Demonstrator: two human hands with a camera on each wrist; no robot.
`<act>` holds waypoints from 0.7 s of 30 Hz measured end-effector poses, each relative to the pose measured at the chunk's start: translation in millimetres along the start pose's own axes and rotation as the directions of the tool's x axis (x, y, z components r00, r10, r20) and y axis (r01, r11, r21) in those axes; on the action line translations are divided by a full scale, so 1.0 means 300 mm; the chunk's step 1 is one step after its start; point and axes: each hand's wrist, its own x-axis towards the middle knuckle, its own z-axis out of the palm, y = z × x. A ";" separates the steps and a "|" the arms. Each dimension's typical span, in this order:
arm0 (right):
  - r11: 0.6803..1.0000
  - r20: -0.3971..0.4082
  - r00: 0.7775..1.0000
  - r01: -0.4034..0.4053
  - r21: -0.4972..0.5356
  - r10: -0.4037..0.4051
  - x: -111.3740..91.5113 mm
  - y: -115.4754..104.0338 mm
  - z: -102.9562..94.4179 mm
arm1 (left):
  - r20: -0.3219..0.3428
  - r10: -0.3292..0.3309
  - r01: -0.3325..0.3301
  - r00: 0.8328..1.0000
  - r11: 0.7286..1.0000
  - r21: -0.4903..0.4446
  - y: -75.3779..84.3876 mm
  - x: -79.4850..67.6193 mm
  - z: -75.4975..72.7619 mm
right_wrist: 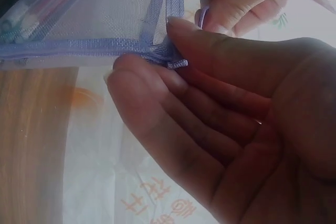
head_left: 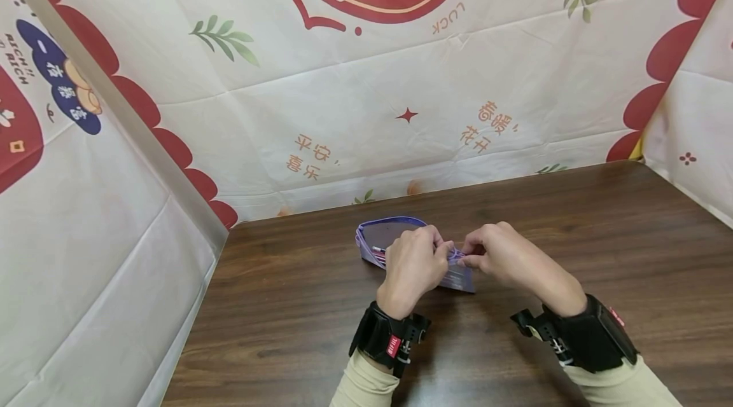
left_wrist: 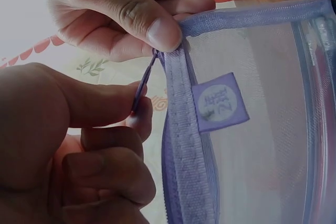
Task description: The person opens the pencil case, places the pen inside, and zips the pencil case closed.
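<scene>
A purple-trimmed mesh pencil pouch (head_left: 385, 232) is at the middle of the wooden table, its zipper side gaping at the left end. My left hand (head_left: 413, 264) pinches the purple zipper pull (left_wrist: 140, 88) between thumb and forefinger, the other fingers curled. With thumb and fingers, my right hand (head_left: 506, 255) grips the pouch corner by the zipper's end. A small purple label (left_wrist: 220, 101) with a round print hangs from the zipper edge. Slim pencils (head_left: 378, 255) show inside through the mesh. In the head view, my left hand covers part of the pouch.
The brown wooden table (head_left: 275, 305) extends around the pouch. A white printed cloth (head_left: 366, 95) with red patterns hangs along its back edge, with more cloth at left and right. Black wrist straps (head_left: 592, 334) with cameras sit on both forearms.
</scene>
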 end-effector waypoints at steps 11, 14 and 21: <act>1.000 0.034 0.999 0.008 0.000 -0.008 -0.003 0.009 -0.011 | 0.009 -0.026 0.026 1.000 1.000 0.005 -0.013 0.004 -0.006; 1.000 0.031 1.000 0.004 0.000 -0.004 -0.006 0.014 -0.015 | 0.003 -0.050 0.050 0.999 0.999 -0.001 -0.021 0.005 -0.010; 1.000 0.030 1.000 0.000 0.001 0.000 -0.010 0.021 -0.021 | -0.004 -0.067 0.067 0.998 0.998 -0.015 -0.033 0.006 -0.014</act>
